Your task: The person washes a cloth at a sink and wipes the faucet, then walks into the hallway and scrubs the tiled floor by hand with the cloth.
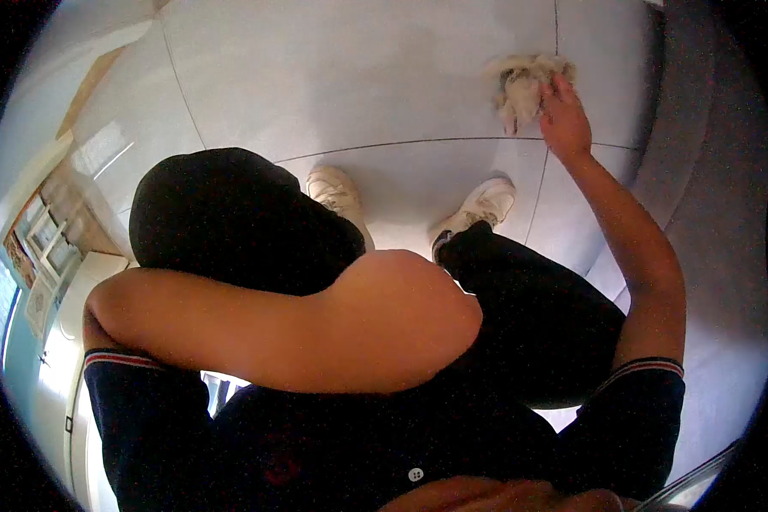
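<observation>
At the upper right, my right hand [567,119] reaches down to the floor with its fingers on a crumpled beige rag [520,96]. The rag is bunched up, with darker patches, and lies against the pale tiles. My left forearm lies bent across my lap, and my left hand [410,320] rests over my thigh as a smooth, rounded shape. Its fingers are hidden, so whether it grips anything does not show.
Large light-grey floor tiles [384,77] with dark joints spread ahead. My two pale shoes [486,205] stand apart below my dark-trousered knees. A grey surface [708,145] runs along the right. Framed items [47,235] and white furniture appear at the left edge.
</observation>
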Demonstrator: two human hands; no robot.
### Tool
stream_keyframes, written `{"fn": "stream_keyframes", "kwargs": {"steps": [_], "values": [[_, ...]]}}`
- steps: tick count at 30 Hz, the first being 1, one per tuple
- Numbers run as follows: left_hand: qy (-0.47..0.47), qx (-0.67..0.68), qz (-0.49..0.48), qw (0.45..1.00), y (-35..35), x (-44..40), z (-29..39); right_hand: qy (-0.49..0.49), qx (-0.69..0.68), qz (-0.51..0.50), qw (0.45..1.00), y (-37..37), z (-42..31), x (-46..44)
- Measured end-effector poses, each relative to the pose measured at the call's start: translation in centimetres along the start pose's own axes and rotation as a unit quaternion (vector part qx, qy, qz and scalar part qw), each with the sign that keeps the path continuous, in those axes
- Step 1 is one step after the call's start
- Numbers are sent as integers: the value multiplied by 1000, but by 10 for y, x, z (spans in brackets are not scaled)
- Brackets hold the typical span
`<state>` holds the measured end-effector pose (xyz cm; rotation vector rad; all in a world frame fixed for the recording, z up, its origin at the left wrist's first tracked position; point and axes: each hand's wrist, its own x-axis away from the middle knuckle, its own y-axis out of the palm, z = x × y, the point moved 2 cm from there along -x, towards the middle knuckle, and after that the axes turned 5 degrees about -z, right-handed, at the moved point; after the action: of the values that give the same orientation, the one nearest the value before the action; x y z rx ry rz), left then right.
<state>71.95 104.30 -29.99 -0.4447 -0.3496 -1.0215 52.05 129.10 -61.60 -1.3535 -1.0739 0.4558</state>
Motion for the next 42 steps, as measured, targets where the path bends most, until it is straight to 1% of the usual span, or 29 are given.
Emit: {"fn": "stream_keyframes", "kwargs": {"steps": [2,4,7,10,11,13,14,15,18,21,23,24,25,26,27,28,29,30,31,32,34,35,37,38,39,40,41,42], "values": [[-1,-8,12,1000,-2,-4,-2,109,-27,49,992,7,5,0],[-12,-18,15,1000,-11,-6,-8,178,-108,62,976,28,-12,-22],[-13,-19,8,1000,-23,-10,-10,266,-7,31,964,20,-60,-65],[-20,-27,-25,999,-28,-16,-12,228,-12,21,973,14,-84,-75],[-18,-25,-27,999,-30,-17,-12,227,-96,11,969,14,-91,-74],[-20,-23,-23,999,-28,-16,-14,211,-262,-1,942,24,-108,-61],[-24,-32,-21,999,-26,-19,-15,65,-148,6,987,26,-115,-44],[-26,-39,-20,999,-22,-23,-14,-82,-30,10,996,32,-124,-22],[-27,-55,-42,997,-18,-27,-12,-207,-45,-89,973,44,-149,21],[-13,-58,-58,997,-7,-40,-5,-235,-79,-39,968,66,-150,59],[-2,-56,-62,997,-7,-41,-4,-159,-64,-108,979,29,-130,49],[2,-64,-64,996,1,-51,3,-119,-57,-137,982,22,-113,59],[9,-65,-66,996,-3,-50,4,-77,-111,-45,990,60,-82,67],[10,-72,-74,995,0,-54,3,-16,-66,-69,995,46,-61,73],[12,-81,-78,994,2,-57,3,49,-102,-55,992,58,-28,85],[13,-90,-82,992,5,-61,3,163,-123,-70,976,60,0,94],[13,-99,-97,990,7,-64,2,222,-144,3,964,57,23,109],[14,-108,-111,988,8,-67,0,320,-200,-37,925,74,53,127],[15,-119,-123,985,8,-71,2,338,-93,-110,930,89,77,135],[12,-117,-129,985,5,-72,0,341,16,-186,921,105,101,145],[11,-112,-150,982,6,-80,-1,370,30,-213,904,145,117,146],[7,-117,-162,980,7,-84,0,427,-90,-139,889,161,117,135],[-2,-132,-182,974,10,-91,3,476,-237,-64,845,136,82,108],[1,-136,-181,974,12,-94,4,476,-267,-72,835,102,53,89],[1,-141,-179,974,13,-96,4,444,-177,68,876,161,43,77],[-1,-145,-176,974,14,-99,4,401,-141,52,904,133,-5,55],[4,-145,-168,975,15,-101,5,375,-172,30,910,98,-62,36],[9,-144,-162,976,15,-105,5,323,-184,52,927,94,-106,23]]}}
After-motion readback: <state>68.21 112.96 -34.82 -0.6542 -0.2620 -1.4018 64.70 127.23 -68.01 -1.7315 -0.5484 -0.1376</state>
